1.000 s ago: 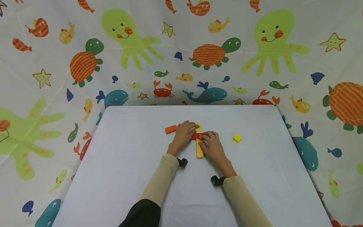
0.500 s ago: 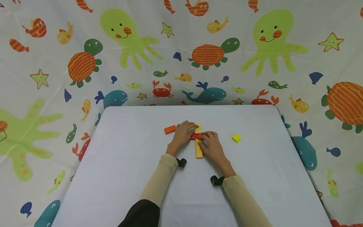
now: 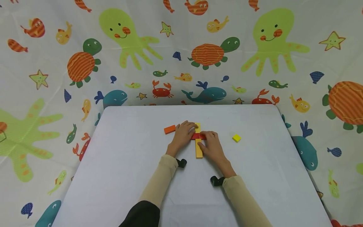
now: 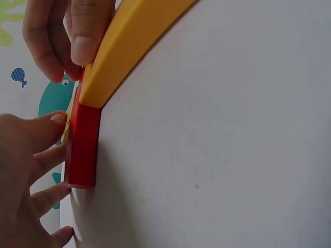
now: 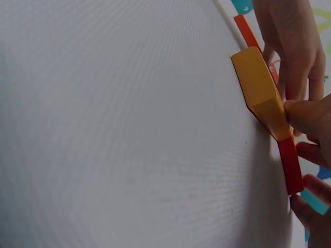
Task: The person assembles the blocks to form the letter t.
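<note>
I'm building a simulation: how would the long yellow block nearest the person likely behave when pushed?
The yellow block probably won't bend: its edges look straight. Lying flat, it should slide rather than roll. Pushed forward, it would likely nudge the red pieces against its far end.

1. Head view: From head height, the camera looks forward and down, the widest and farthest, across the smooth white bench [image 3: 122,176] to the white fabric printed with colourful sea creatures [image 3: 181,37].
2. Left wrist view: Low and close, the camera faces across the bench, frame rolled sideways, fabric along the left edge.
3. Right wrist view: Equally low and tight, rolled the opposite way, fabric along the right edge.
4. Shared ground: All three show the left hand [image 3: 183,134], the right hand [image 3: 213,145] and the long, square-edged golden-yellow bar [image 3: 199,152], caught by the wrist cameras from opposite sides.
</note>
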A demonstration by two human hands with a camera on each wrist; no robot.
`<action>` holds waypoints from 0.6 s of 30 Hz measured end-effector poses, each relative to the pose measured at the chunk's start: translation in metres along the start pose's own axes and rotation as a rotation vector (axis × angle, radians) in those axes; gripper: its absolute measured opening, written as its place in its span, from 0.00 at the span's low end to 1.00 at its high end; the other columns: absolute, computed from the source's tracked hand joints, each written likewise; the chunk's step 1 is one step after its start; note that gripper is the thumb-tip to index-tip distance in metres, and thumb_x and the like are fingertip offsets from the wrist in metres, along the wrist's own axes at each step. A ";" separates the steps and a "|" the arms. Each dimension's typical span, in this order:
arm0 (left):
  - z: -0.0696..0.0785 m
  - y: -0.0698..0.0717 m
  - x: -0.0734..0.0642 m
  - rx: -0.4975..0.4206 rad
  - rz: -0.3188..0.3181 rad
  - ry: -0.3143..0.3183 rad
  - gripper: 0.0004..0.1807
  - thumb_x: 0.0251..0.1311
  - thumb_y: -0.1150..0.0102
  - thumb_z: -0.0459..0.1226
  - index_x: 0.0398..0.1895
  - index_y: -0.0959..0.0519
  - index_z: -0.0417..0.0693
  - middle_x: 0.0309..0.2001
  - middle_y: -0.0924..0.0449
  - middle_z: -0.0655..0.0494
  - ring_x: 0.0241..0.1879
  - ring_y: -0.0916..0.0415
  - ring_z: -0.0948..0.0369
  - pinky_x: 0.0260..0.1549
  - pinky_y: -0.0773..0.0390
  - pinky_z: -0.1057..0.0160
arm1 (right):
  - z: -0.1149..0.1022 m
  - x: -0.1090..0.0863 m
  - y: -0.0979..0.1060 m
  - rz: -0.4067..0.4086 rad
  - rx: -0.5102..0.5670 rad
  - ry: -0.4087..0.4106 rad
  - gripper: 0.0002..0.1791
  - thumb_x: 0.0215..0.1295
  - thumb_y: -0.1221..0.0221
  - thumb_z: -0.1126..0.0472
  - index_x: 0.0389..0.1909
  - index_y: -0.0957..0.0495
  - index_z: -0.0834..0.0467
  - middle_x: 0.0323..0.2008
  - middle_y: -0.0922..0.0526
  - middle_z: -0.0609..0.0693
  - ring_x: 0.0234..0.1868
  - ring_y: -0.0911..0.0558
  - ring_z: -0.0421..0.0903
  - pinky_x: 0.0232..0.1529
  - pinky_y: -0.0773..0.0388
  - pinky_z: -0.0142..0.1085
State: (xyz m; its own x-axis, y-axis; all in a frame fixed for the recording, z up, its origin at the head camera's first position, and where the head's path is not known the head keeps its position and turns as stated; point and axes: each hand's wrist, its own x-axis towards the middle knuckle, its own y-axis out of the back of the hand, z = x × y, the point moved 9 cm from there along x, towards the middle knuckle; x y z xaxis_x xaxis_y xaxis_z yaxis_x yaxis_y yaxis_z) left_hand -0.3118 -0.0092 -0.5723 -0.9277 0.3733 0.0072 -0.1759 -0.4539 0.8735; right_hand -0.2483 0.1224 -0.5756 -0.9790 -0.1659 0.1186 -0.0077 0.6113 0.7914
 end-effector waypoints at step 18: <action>0.003 0.000 -0.003 0.032 -0.020 -0.025 0.19 0.75 0.41 0.48 0.65 0.23 0.59 0.74 0.26 0.57 0.81 0.43 0.48 0.77 0.47 0.31 | 0.000 0.000 -0.001 -0.017 0.031 -0.013 0.28 0.69 0.32 0.55 0.66 0.27 0.58 0.64 0.21 0.57 0.73 0.34 0.59 0.75 0.32 0.54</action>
State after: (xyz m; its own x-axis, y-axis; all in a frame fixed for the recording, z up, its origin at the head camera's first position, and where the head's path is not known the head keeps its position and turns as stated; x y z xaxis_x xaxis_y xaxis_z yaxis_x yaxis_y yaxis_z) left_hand -0.3086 -0.0079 -0.5712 -0.9154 0.4025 0.0018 -0.1830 -0.4200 0.8889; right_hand -0.2483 0.1222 -0.5766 -0.9812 -0.1669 0.0973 -0.0308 0.6325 0.7739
